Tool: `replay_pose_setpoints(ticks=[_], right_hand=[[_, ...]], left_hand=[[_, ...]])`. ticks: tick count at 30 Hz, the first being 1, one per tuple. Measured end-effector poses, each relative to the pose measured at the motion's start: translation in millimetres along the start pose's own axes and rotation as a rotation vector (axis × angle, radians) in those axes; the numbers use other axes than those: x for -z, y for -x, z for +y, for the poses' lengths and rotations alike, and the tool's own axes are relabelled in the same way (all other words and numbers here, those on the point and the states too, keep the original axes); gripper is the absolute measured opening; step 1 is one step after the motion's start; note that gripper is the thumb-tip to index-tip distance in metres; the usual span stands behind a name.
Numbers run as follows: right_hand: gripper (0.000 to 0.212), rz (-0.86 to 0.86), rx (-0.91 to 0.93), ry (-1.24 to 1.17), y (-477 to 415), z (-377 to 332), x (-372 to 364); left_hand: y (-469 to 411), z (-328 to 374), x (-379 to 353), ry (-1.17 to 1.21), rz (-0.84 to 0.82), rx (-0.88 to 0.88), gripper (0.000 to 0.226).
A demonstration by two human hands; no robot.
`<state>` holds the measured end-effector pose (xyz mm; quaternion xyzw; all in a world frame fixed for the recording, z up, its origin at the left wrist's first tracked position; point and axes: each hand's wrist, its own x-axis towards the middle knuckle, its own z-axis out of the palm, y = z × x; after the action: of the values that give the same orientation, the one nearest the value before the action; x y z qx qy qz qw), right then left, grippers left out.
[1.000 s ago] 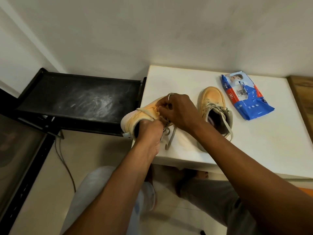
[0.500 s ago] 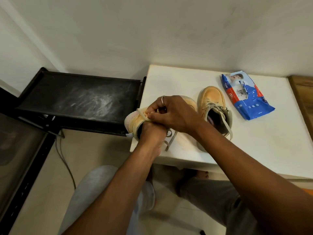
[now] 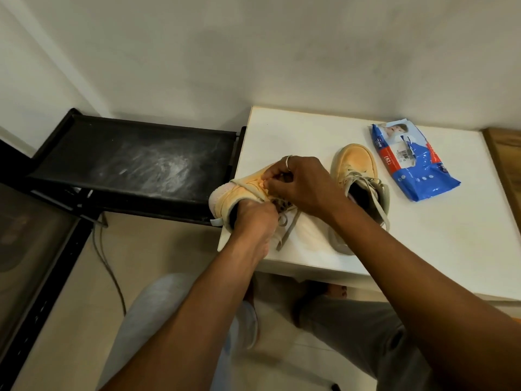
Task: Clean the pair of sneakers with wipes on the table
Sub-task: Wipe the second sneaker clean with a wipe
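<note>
Sneaker [image 3: 234,197] tipped on its side at the white table's [image 3: 423,249] 7 o'clock corner, heel toward 9 o'clock, toe hidden. Left hand [image 3: 253,221] grips its collar; right hand [image 3: 298,184] pinches its laces [image 3: 287,234] on top. Wipes pack [image 3: 408,159] lies at 2 o'clock, nearer the right hand, beyond the upright second sneaker [image 3: 355,170].

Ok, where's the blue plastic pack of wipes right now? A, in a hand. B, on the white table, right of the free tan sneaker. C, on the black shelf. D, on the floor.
B: the blue plastic pack of wipes lies on the white table, right of the free tan sneaker; the left hand and right hand both grip the other tan sneaker.
</note>
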<state>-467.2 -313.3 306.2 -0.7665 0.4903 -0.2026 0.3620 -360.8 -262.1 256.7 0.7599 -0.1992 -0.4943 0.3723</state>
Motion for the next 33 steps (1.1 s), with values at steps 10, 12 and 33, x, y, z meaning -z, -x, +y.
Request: replay_pose_setpoints(ticks=[10,12,33], right_hand=[[0.010,-0.188,-0.001,-0.018,0.8,-3.5,7.2],[0.010,-0.128,0.007,-0.015,0.6,-2.7,3.2],[0.007,-0.205,0.006,0.047,-0.5,-11.0,9.2]], left_hand=[[1.9,-0.3,0.3,-0.005,0.001,0.038,0.019],[-0.2,-0.3,0.3,-0.022,0.008,0.038,0.018],[5.0,0.1,-1.3,-0.028,0.015,0.066,0.019]])
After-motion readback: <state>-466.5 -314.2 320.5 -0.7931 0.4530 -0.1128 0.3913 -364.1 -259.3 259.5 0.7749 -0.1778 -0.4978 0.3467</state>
